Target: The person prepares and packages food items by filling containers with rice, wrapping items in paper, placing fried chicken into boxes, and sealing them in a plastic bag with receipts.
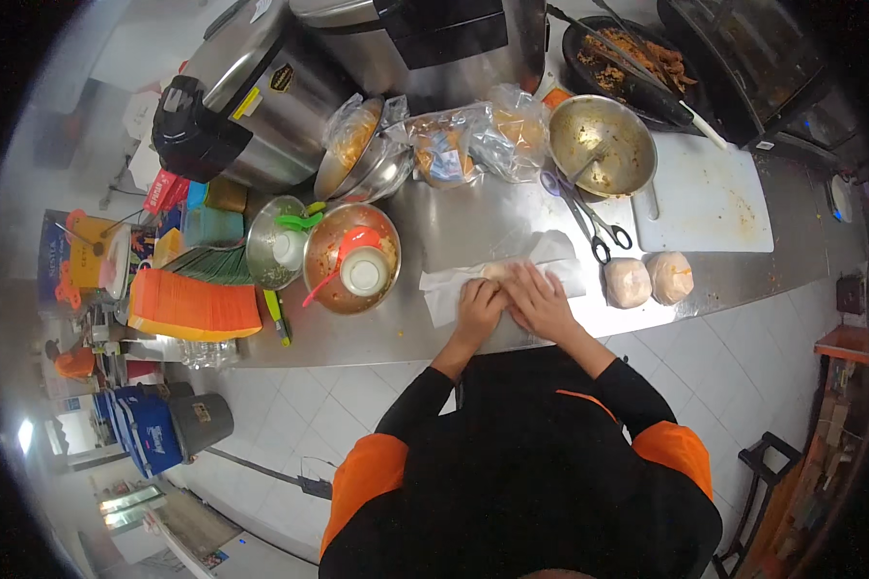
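A sheet of white wrapping paper [442,293] lies on the steel worktop before me, partly folded over itself. My left hand [480,300] grips its near edge with curled fingers. Beside it, my right hand [539,300] holds the folded part, its fingers stretched over the top. What is inside the fold is hidden by the hands and paper. To the right sit two round wrapped packets [628,282], side by side. Black-handled scissors [586,217] rest above the packets, with their tips towards a metal bowl [602,145] that has food residue and a fork in it.
A white cutting board [706,192] lies at right, below a black stone mortar [626,65]. On the left stand a bowl of red sauce [351,297], a steel bowl [268,253], a green-handled knife [276,318] and stacked orange paper [195,304]. Bagged food [442,148] and rice warmers [253,87] line the back.
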Demonstrator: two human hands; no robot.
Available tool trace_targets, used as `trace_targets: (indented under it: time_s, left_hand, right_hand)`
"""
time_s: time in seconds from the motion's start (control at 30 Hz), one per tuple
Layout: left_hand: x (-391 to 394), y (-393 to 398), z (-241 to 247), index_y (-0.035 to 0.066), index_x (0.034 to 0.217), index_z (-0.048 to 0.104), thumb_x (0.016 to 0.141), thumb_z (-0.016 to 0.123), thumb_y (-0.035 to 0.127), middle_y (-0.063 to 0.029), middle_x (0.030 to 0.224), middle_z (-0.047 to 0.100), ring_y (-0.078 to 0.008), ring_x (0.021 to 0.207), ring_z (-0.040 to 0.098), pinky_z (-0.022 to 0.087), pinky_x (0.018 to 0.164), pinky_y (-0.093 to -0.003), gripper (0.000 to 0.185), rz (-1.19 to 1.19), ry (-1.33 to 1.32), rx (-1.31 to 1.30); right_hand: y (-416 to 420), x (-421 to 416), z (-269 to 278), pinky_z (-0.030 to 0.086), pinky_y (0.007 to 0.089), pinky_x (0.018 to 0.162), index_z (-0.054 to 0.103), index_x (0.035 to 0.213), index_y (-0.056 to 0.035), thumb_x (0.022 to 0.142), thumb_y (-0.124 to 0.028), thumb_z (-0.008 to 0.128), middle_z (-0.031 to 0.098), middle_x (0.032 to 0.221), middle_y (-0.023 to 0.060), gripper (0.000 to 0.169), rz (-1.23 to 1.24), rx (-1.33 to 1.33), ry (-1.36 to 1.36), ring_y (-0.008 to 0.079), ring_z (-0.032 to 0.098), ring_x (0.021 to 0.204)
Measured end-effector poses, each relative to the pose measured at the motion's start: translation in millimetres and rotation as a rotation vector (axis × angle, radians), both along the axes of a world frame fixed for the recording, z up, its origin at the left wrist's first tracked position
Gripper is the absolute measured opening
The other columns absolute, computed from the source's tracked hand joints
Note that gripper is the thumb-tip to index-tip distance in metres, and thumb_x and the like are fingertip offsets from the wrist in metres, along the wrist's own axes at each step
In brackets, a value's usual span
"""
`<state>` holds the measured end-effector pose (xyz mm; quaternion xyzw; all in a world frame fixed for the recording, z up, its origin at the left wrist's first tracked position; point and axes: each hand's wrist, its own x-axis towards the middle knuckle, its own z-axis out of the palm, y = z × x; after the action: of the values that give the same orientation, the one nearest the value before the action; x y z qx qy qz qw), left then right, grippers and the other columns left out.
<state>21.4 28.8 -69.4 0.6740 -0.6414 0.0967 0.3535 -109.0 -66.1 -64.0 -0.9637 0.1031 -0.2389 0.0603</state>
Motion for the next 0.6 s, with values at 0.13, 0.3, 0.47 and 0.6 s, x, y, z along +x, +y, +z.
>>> trace_targets:
  time_s: [0.13,0.3,0.47,0.6]
  left_hand:
    - [-5.9,6.0,3.0,0.009,0.096,0.058,0.065,0.061,0.014,-0.006,0.085,0.05,-0.025,0.082,0.048,0.041,0.072,-0.0318,0.032,0.139,0.022,0.109]
    - [3.7,33.1,4.0,0.01,0.111,0.048,0.07,0.059,0.012,-0.0099,0.099,0.05,-0.028,0.094,0.048,0.04,0.079,-0.0344,0.043,0.052,0.269,0.221]
    - [32.1,49.7,7.4,0.01,0.116,0.043,0.072,0.052,0.008,-0.0099,0.111,0.049,-0.0243,0.098,0.049,0.04,0.08,-0.0352,0.045,-0.066,0.145,0.472]
    - [43.3,37.0,17.9,0.014,0.111,0.045,0.072,0.05,0.008,-0.0093,0.096,0.057,-0.0262,0.089,0.054,0.043,0.075,-0.0355,0.039,-0.069,0.236,0.625]
  right_hand:
    - [-16.5,-6.0,7.1,0.029,0.0439,0.091,0.048,0.109,-0.008,0.071,-0.038,0.056,0.046,0.113,0.0085,0.049,-0.056,0.098,0.116,0.0231,0.046,0.099]
    - [-14.0,-23.0,6.3,0.032,0.0425,0.086,0.041,0.116,-0.0062,0.071,-0.034,0.057,0.044,0.116,0.0071,0.055,-0.057,0.108,0.137,0.0229,0.047,0.093]
    - [-12.9,-28.1,-3.6,0.037,0.0352,0.076,0.035,0.121,-0.0039,0.072,-0.014,0.051,0.043,0.119,0.0066,0.053,-0.049,0.149,0.187,0.0245,0.047,0.084]
    - [-12.3,-24.7,-6.6,0.039,0.0325,0.068,0.035,0.121,-0.0021,0.07,-0.005,0.045,0.045,0.116,0.007,0.052,-0.076,0.119,0.167,0.0238,0.047,0.078]
